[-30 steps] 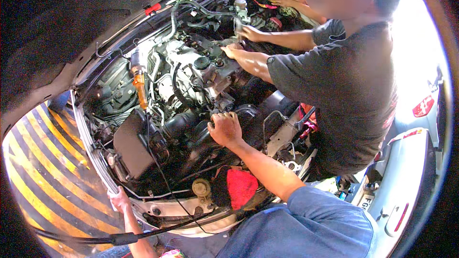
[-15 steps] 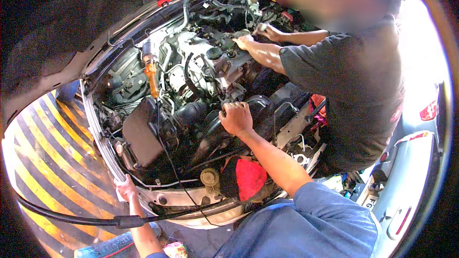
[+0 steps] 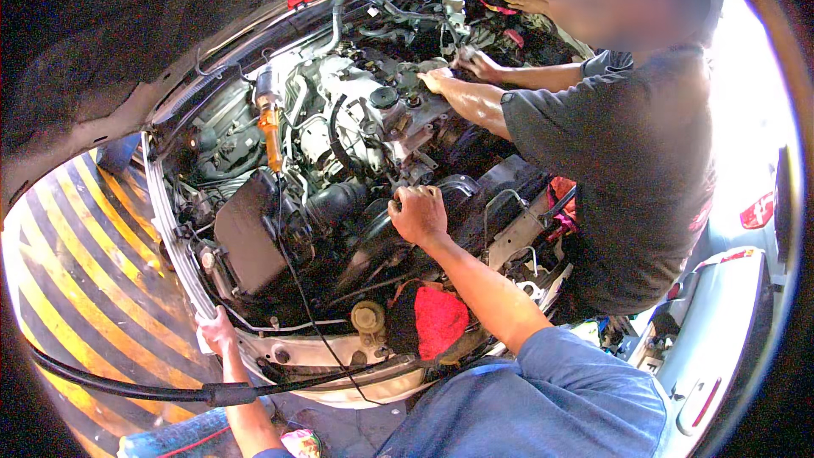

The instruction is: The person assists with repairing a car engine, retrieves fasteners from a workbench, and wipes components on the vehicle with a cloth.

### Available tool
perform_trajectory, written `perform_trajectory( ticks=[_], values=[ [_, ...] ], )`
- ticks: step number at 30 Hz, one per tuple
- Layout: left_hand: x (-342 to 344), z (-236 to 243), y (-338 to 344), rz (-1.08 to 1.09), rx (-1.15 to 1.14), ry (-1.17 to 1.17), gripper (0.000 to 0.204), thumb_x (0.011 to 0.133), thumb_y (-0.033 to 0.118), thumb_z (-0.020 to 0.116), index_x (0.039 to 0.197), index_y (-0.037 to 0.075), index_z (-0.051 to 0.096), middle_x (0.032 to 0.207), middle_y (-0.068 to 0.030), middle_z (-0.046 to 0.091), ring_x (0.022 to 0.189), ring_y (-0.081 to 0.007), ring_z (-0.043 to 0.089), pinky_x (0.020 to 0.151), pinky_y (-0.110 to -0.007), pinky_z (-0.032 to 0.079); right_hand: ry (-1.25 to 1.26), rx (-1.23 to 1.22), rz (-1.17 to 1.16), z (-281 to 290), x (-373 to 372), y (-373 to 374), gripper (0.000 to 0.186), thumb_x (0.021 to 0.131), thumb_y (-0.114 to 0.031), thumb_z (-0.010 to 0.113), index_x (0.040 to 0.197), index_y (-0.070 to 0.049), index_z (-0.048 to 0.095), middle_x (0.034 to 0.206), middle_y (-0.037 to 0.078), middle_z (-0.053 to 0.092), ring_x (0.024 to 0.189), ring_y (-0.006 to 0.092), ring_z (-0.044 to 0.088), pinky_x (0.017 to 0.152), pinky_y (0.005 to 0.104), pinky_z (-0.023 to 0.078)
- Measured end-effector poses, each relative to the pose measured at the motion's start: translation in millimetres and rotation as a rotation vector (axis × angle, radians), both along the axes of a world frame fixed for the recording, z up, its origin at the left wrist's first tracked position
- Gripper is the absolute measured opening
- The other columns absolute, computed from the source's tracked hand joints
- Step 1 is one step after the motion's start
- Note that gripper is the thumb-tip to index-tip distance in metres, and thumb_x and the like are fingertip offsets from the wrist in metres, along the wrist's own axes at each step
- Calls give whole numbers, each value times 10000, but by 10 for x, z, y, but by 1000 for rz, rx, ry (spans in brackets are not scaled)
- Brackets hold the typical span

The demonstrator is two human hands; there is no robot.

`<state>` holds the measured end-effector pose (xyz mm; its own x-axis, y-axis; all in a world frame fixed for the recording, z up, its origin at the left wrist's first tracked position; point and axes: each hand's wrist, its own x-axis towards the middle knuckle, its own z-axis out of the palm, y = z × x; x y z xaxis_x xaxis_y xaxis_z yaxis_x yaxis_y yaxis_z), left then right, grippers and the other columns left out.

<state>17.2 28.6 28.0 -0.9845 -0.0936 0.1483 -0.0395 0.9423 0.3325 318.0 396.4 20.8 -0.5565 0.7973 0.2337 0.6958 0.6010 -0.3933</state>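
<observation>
My left hand (image 3: 217, 331) is at the front left corner of an open engine bay, its fingers bent over the pale fender edge (image 3: 174, 246). Above the front of the engine, my right hand (image 3: 420, 214) is closed, knuckles up; whatever it may hold is hidden under the fingers. Just left of it runs a black ribbed air hose (image 3: 337, 203), joined to a dark air filter box (image 3: 248, 233). Farther back is the engine (image 3: 356, 89) with a black oil cap (image 3: 383, 98).
A co-worker in a dark shirt (image 3: 627, 136) leans in from the right, both hands on the engine top. An orange work light (image 3: 270, 131) hangs with its cord across the bay. A red cloth (image 3: 441, 321) lies on the front panel. The raised hood (image 3: 127, 34) is overhead.
The view has shifted slightly. Both my hands keep their places on the car, and the co-worker's hands stay at the engine top with small movement.
</observation>
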Motion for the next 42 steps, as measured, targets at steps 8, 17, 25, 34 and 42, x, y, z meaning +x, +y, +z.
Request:
perform_trajectory(
  ticks=[8, 17, 25, 34, 42],
  values=[
    [31, 42, 26, 1, 9, 5, 581, 748, 414, 647, 1195, 71, 505, 1022, -218, 645, 948, -399, 614, 833, -472, 460, 6, 19, -9, -25, -5, -15, 226, 827, -310, 571, 852, -88, 611, 881, 94, 656, 898, 258, 595, 872, 394, 395],
    [11, 26, 14, -5, -9, 28, 610, 735, 446, 655, 1193, 68, 517, 1041, -212, 640, 959, -391, 613, 834, -474, 466, 18, 24, 4, -40, -22, 1, 231, 833, -316, 556, 839, -91, 606, 877, 95, 655, 903, 263, 592, 886, 403, 384],
    [75, 92, 32, -43, -10, 68, 583, 747, 421, 645, 1165, 35, 521, 995, -233, 644, 920, -410, 619, 804, -482, 476, 15, -7, 5, -17, -20, -1, 240, 837, -315, 553, 842, -81, 608, 884, 103, 656, 908, 272, 593, 903, 413, 377],
    [34, 55, 24, -18, -18, 41, 592, 747, 420, 642, 1185, 42, 519, 1014, -228, 640, 928, -397, 620, 803, -470, 479, 13, 20, 13, -44, -16, -3, 244, 844, -319, 545, 841, -84, 610, 885, 96, 656, 911, 263, 596, 899, 407, 378],
    [56, 94, 22, -41, 42, 6, 597, 742, 436, 651, 1170, 41, 522, 1030, -222, 641, 966, -402, 608, 851, -458, 461, -6, 18, 10, -30, -29, -8, 247, 837, -327, 556, 839, -87, 613, 869, 92, 657, 892, 263, 603, 881, 403, 388]
  ],
)
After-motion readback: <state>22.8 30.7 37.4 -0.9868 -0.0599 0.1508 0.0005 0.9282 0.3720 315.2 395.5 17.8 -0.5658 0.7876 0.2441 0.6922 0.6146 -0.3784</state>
